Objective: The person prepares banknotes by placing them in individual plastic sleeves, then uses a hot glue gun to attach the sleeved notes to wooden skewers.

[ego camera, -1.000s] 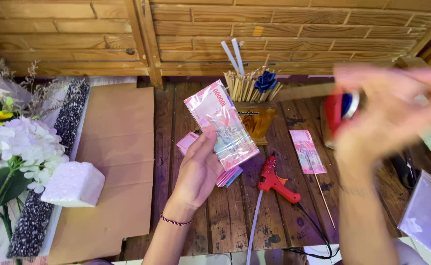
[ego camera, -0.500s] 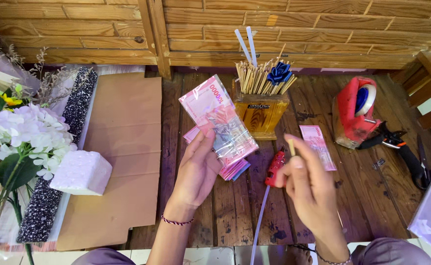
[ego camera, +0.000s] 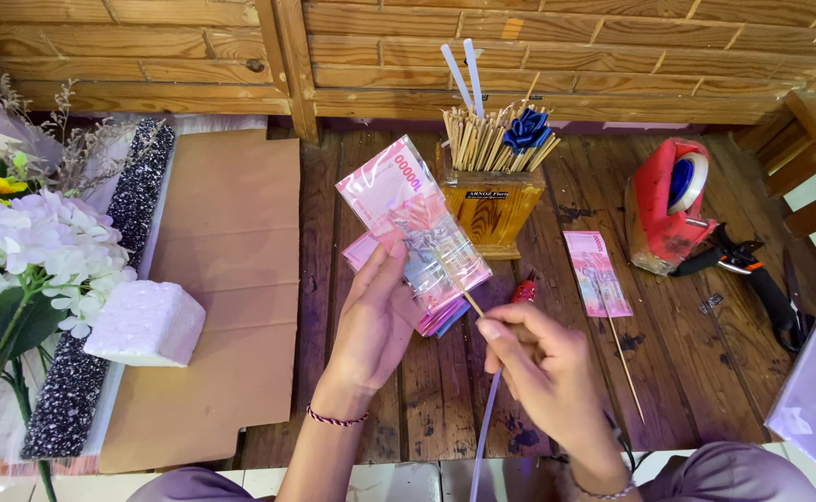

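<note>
My left hand (ego camera: 375,321) holds up a pink banknote in a clear plastic sleeve (ego camera: 412,218), tilted, above more pink notes on the table. My right hand (ego camera: 543,372) pinches the lower end of a thin wooden skewer (ego camera: 454,284) that lies against the sleeved note. A red glue gun (ego camera: 522,293) sits on the table mostly hidden behind my right hand.
A wooden holder (ego camera: 493,209) full of skewers stands behind. Another note on a skewer (ego camera: 597,274) lies to the right, near a red tape dispenser (ego camera: 668,204) and pliers (ego camera: 752,274). Brown cardboard (ego camera: 231,279), a white foam block (ego camera: 147,323) and flowers (ego camera: 26,251) lie left.
My right hand came down from the tape dispenser, past the glue gun, and now pinches the skewer on the sleeved note. The left hand has kept the note steady.
</note>
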